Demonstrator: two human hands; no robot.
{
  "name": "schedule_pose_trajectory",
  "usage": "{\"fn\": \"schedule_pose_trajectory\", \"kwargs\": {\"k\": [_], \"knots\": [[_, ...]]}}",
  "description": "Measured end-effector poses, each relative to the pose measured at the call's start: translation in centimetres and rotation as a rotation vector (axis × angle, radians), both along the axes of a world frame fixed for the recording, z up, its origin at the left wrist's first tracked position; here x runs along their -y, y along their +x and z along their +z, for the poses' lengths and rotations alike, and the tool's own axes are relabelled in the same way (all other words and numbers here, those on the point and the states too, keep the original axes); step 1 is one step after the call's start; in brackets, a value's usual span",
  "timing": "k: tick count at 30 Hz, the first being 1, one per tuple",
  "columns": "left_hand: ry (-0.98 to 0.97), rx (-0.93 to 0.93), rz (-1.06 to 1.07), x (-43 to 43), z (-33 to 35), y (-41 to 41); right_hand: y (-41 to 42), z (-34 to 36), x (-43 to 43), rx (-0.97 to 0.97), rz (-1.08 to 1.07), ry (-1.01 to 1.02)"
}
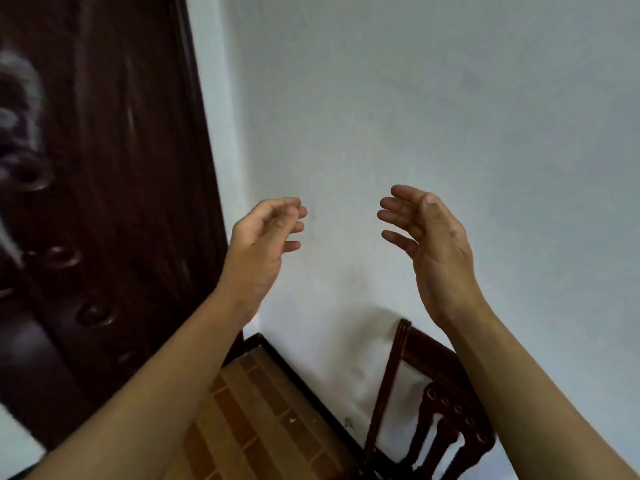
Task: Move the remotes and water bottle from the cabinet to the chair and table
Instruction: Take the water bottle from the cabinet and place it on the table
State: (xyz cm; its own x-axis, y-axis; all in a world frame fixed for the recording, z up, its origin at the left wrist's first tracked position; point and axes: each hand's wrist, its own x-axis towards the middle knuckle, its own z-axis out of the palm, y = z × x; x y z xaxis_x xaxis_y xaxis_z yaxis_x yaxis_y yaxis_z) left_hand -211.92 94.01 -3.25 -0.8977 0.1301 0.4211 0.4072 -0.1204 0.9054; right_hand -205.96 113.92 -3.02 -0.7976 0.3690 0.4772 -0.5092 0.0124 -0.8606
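- The chair [434, 362] is at the lower right, its back close against the white wall [450, 98]. Only the back shows: dark reddish-brown wood with a grooved side post, a curved top rail and a carved splat with a row of small round rings.
- The right forearm crosses in front of the chair back and hides its right side.
- The right hand [433, 244] is raised before the wall well above the chair. Its fingers are spread and only slightly bent, the palm turned toward the other hand — it holds nothing.
- The left hand [259, 244] is at about the same height, apart from the right. Its fingers are loosely curled with the thumb near their tips, and nothing is in its grasp.
- Left of the left arm stands a tall glossy panel [104, 168] of dark wood with oval carved bumps. It is blurred — whether it is a cabinet or a door cannot be told.
- Below, between the arms, is a floor [263, 420] of brown and orange tiles, edged by a dark skirting [311, 386] along the wall.
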Motion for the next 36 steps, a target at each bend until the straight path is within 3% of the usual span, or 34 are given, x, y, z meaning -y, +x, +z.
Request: {"fn": "schedule_pose_trajectory", "kwargs": {"k": [9, 19, 36], "knots": [[-0.055, -0.073, 0.386, 15.4, 2.7, 8.3, 0.7, 1.9, 14.9, -0.024, 0.395, 0.056], [-0.071, -0.083, 0.697, 32.8, 2.7, 23.3, 9.2, 3.0, 33.3, 0.008, 0.685, 0.045], [0.061, -0.062, 1.093, 47.5, 0.1, 40.2, 18.1, 1.0, 52.1, 0.058, 1.124, 0.048]]}}
